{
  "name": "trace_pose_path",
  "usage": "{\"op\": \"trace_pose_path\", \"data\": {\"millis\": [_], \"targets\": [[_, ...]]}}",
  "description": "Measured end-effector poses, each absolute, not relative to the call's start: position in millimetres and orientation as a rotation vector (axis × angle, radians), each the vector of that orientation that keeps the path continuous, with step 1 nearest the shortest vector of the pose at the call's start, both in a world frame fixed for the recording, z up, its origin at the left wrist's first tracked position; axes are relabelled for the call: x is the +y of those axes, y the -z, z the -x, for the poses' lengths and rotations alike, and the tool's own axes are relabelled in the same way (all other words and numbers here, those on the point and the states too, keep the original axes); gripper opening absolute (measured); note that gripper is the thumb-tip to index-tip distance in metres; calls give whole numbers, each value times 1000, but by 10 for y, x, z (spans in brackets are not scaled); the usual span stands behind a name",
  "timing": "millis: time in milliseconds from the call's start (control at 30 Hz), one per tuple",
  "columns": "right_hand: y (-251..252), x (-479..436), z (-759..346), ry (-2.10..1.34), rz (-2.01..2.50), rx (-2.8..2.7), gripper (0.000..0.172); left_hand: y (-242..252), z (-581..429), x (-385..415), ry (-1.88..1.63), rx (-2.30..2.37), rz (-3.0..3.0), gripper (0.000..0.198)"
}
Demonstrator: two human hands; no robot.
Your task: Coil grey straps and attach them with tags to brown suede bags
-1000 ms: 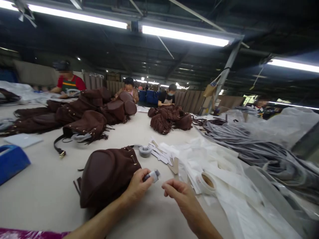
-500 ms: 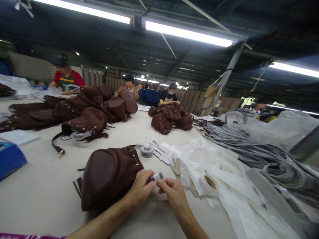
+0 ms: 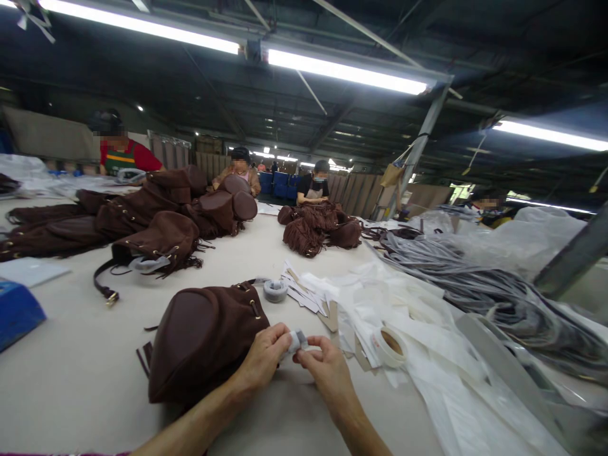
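Note:
A brown drawstring bucket bag (image 3: 204,342) lies on its side on the table, its smooth base turned toward me. Just right of the bag, my left hand (image 3: 266,354) grips a small grey strip wrapped in white (image 3: 297,341). My right hand (image 3: 327,370) is closed, with thumb and fingertips pinching the near right end of that strip. Fingers hide most of the strip, so its full shape cannot be made out. Beyond the bag's opening sits a coiled grey wrapped strap (image 3: 275,290).
White tissue sheets (image 3: 427,354), a tape roll (image 3: 389,347) and paper cards (image 3: 304,294) lie to the right. Behind are piled brown bags (image 3: 156,206) and grey wrapped straps (image 3: 475,278). A blue box (image 3: 19,313) stands at left. Several people work across the table.
My right hand's fingers have shifted slightly around the wrapped end, and the strip has turned a little. The whole view has drifted somewhat leftward; the bag stays in place.

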State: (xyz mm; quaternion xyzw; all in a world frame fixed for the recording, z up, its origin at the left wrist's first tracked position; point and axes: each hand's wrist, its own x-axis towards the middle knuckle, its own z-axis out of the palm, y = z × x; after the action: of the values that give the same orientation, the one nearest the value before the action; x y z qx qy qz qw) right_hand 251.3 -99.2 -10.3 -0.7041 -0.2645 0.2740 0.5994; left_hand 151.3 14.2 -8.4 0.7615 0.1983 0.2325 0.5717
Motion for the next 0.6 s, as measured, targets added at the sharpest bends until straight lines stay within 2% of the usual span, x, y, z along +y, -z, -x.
{"op": "trace_pose_path", "data": {"millis": [100, 300, 600], "targets": [[185, -916, -2482, -588, 1604, -619, 27, 86, -1501, 129, -530, 419, -1756, 33], [152, -891, -2457, -586, 1608, -542, 52, 96, -1493, 147, -551, 403, -1829, 34], [-17, -976, -2515, -713, 1737, -503, 71, 44, -1461, 124, -486, 352, -2041, 31]]}}
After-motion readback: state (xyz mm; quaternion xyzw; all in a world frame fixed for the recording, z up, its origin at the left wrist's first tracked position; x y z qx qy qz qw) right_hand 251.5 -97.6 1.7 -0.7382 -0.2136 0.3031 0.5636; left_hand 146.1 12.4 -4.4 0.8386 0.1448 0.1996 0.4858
